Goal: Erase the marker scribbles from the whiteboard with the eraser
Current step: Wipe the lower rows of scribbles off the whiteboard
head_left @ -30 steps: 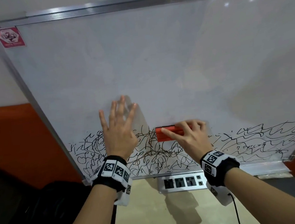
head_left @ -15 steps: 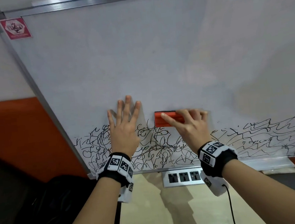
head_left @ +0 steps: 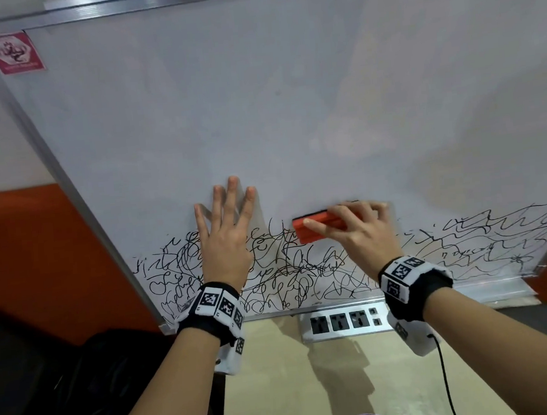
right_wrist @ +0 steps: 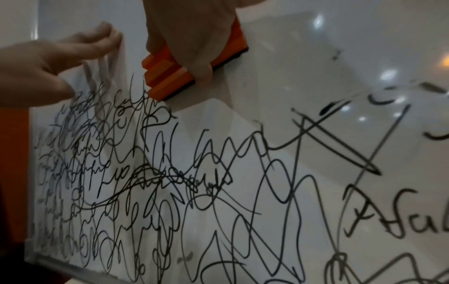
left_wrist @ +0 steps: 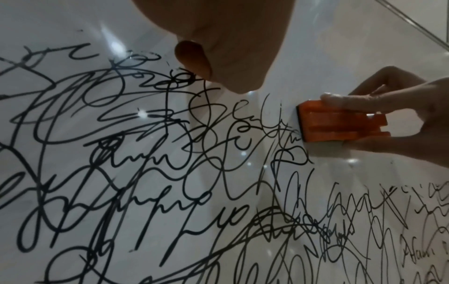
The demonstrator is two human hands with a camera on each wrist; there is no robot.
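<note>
The whiteboard [head_left: 289,106] fills most of the head view, its upper part wiped clean and a band of black marker scribbles [head_left: 287,272] running along its bottom edge from 7 to 4 o'clock. Against the picture half a second ago, the board sits a little lower in view and the scribble band looks much the same. The left hand [head_left: 225,241] still presses flat on the board with straight, spread fingers, at 9 o'clock from the eraser; it has barely shifted. The right hand [head_left: 360,232] still grips the orange eraser [head_left: 313,228], thumb under and fingers over it, its dark pad against the board at the top edge of the scribbles, as the left wrist view shows [left_wrist: 335,123]. A red sticker [head_left: 12,53] marks the board's corner at 11 o'clock. Behind the board the wall is white above and orange [head_left: 21,256] below. Under the board a power strip [head_left: 345,322] lies on the beige floor [head_left: 281,388].
</note>
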